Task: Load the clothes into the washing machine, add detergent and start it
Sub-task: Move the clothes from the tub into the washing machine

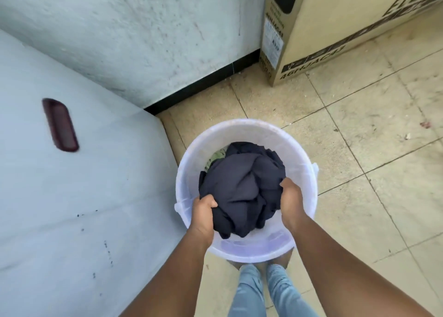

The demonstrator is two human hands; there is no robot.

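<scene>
Head view: hands gripping dark clothes

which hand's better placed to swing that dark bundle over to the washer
Left, probably. The left hand and right hand both clutch the dark clothes in the bucket, but the washing machine stands on the left side, so the left leads and the right supports.

Both forearms are bare from the fingers back to the picture's lower edge, with no sleeves, watch or rings visible on the left hand or right hand. Behind and below the fingers, the legs wear light blue jeans, faded and slim-fitting.
</scene>
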